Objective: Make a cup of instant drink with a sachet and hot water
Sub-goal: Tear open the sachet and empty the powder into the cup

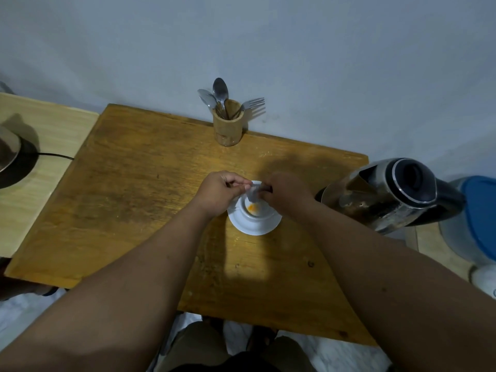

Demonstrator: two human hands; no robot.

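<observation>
A white cup [261, 212] stands on a white saucer [254, 226] in the middle of the wooden table [134, 210]. Orange powder [253, 208] lies in the bottom of the cup. Right above the cup a small silvery sachet [253, 191] is tipped downward, pinched from both sides. My left hand [220, 191] holds its left end and my right hand [285, 193] its right end. A steel electric kettle [389, 196] with a black lid and handle stands on the table's right edge, close to my right forearm.
A wooden holder [227, 123] with spoons and a fork stands at the table's far edge by the wall. A lighter side table [40, 135] on the left bears a round black appliance [13, 159] with a cord. A blue and white fan [472, 224] sits right of the kettle.
</observation>
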